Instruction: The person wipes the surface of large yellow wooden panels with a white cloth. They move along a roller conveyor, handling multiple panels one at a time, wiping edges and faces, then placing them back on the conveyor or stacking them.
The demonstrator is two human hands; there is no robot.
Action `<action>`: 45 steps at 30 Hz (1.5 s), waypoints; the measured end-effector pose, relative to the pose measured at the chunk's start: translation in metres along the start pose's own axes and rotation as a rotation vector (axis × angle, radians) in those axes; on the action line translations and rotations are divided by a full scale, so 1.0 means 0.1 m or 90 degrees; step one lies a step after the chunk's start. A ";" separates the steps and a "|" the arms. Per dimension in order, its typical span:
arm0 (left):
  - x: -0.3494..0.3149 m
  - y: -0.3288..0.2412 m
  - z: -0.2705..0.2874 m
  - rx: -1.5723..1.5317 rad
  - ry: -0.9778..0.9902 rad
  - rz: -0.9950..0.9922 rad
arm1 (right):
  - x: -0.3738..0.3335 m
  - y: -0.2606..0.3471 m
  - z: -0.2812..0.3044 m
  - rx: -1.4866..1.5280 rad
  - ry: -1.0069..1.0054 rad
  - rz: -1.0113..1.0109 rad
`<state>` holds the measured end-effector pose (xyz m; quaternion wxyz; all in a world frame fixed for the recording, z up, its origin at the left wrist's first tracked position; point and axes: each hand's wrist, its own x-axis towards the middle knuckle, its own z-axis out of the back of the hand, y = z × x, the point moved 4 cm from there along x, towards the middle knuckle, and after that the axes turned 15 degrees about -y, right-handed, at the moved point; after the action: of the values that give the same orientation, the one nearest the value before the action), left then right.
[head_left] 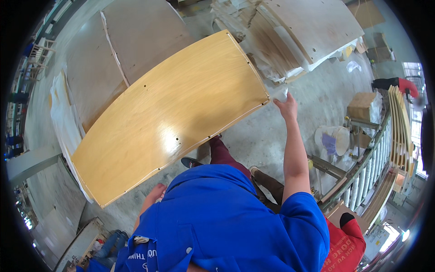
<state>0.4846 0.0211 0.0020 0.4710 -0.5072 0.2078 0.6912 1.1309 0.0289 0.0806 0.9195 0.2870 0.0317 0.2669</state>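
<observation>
Yellow-toned wood makes up the broad, curve-edged panel (174,119), which lies to the left of the right hand (287,108), its near right corner just beside the thumb. Its long axis slants from that corner toward the person's left and back toward the body, the bowed edge on the side away from the hands. The right hand, nearer that corner, is partly closed, thumb and fingers around a small white, unclear object (281,95). The left hand (157,192) sits below the panel's near edge, apart from it, partly hidden by the blue shirt (217,204); its grip cannot be told. Right of the right hand and closer to the body stands a whitish bucket with a purple patch (320,140); farther right is a brown cardboard box (361,108). Neither one's contents can be made out.
</observation>
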 end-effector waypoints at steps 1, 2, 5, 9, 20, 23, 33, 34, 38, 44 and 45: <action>-0.01 0.04 0.00 -0.002 -0.003 0.004 | -0.01 -0.01 -0.01 -0.013 0.000 0.007; -0.02 0.09 0.00 -0.005 -0.007 0.008 | -0.01 -0.02 -0.01 -0.026 0.000 0.015; -0.05 0.24 -0.06 -0.071 -0.017 -0.003 | -0.02 -0.06 -0.04 0.245 0.019 -0.087; -0.08 0.49 -0.12 -0.096 -0.022 0.028 | -0.30 0.34 -0.48 0.740 0.318 -0.493; -0.46 1.34 -0.61 -0.310 -0.034 0.154 | -1.24 3.01 -1.96 0.545 0.386 -0.001; -0.59 1.52 -0.76 -0.358 -0.039 0.165 | -1.34 3.42 -2.11 0.423 0.351 0.140; -0.70 1.85 -0.99 -0.449 -0.041 0.232 | -1.49 3.84 -2.39 0.186 0.267 0.332; -0.69 1.87 -0.98 -0.458 -0.038 0.228 | -1.48 3.84 -2.40 0.176 0.258 0.348; -0.63 1.91 -0.95 -0.462 -0.035 0.215 | -1.49 3.81 -2.41 0.174 0.232 0.380; -0.57 1.99 -0.93 -0.392 -0.046 0.155 | -1.60 3.67 -2.27 0.188 0.226 0.387; -0.55 2.01 -0.92 -0.375 -0.047 0.144 | -1.63 3.63 -2.23 0.192 0.229 0.383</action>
<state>0.3597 -0.1679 -0.0235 0.2310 -0.5699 0.0363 0.7878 0.7729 0.3116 0.0765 0.7273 0.3640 0.1456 0.5633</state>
